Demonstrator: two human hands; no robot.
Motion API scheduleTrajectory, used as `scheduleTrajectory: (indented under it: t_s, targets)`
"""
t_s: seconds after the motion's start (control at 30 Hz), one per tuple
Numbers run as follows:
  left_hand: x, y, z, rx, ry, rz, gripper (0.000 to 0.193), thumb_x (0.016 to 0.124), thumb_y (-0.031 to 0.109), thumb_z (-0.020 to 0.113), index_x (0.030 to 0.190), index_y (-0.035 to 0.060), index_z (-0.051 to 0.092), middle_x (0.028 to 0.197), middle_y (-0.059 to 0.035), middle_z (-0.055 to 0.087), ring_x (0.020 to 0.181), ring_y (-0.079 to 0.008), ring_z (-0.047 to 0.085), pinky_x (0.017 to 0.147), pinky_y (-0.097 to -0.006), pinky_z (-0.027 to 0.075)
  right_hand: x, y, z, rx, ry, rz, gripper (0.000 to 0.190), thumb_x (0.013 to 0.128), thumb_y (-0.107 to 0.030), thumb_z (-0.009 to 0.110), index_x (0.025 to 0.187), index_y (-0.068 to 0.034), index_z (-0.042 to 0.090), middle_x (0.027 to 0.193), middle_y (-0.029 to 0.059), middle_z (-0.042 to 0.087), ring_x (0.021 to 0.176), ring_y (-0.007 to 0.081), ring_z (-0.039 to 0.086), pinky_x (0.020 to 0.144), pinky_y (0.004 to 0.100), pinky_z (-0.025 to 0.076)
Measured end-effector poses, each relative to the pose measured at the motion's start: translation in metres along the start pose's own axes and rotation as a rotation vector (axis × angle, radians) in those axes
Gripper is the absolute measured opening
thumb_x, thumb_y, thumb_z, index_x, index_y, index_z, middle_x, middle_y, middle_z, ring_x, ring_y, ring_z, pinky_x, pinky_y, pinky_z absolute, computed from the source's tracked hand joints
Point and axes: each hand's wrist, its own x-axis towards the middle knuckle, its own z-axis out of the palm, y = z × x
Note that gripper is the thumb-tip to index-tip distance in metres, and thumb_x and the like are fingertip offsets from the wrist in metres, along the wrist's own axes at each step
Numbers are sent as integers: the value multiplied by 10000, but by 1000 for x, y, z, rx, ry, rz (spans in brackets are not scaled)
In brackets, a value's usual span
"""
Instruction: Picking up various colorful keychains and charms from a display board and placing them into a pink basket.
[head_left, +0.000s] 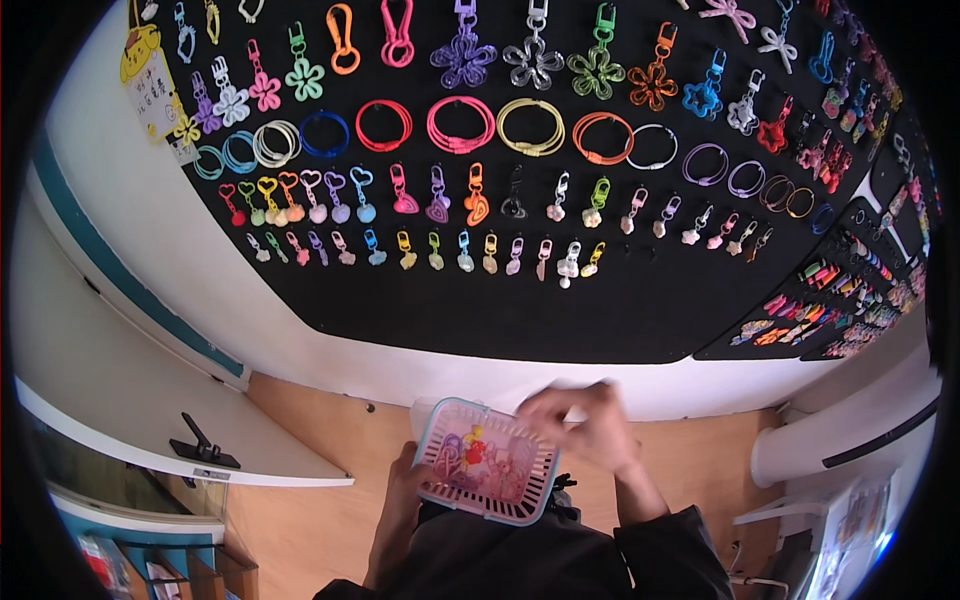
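A pink plastic basket (545, 491) with slotted walls and a pale blue rim is held against the body by my left hand (414, 474), its thumb over the left side. Small pink, purple, red and yellow charms (480, 457) lie inside. My right hand (581, 424), blurred, is raised by the basket's upper right corner with its fingers bent; whether it holds something small cannot be told. In front hangs a black display board (450, 315) with rows of flower keychains (463, 64), coiled cable rings (460, 126) and small clip charms (405, 251).
A white counter (187, 442) bearing a black stand (202, 448) juts in at left, above shelves with compartments (187, 574). At right are a white rounded fixture (832, 450) and a rack of packets (855, 525). More boards of hair accessories (817, 307) hang far right, above the wood-coloured floor (315, 525).
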Motion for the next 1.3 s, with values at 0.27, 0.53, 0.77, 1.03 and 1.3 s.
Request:
scheduleTrajectory:
  t_s: [0.27,0.53,0.77,1.03,1.3]
  targets:
    - [-2,-10,27,199,-71,94,286,668,128,510,890,-27,600,863,-76,450,815,-182,490,741,-287,378,-40,25,37,-525,-563,-87,199,775,11,529,968,52,556,1088,203,541,980,335,602,790,399,518]
    - [-12,-35,54,103,-122,65,263,691,116,494,881,-19,616,872,-79,417,810,-192,462,741,-292,357,-66,41,25,-587,-585,-163,247,753,23,557,999,38,547,995,180,542,899,333,621,727,397,535]
    - [-16,-46,71,-10,-145,78,258,674,106,497,880,-26,579,856,-85,454,809,-181,485,727,-288,378,-69,36,-2,-520,-536,-188,185,781,-23,608,960,18,584,945,149,586,817,296,642,679,365,537]
    - [-28,-37,73,25,-15,22,354,622,89,514,953,-37,526,836,-96,523,823,-173,526,720,-273,422,28,48,-41,-292,616,138,170,785,-179,737,841,-28,687,588,55,638,472,138,584,487,261,453]
    - [-38,-32,52,-4,55,-4,343,622,99,506,931,-45,550,903,-72,460,836,-177,505,731,-263,406,73,66,-21,-566,832,189,313,751,-335,751,893,-61,700,522,42,617,447,221,602,471,324,457]
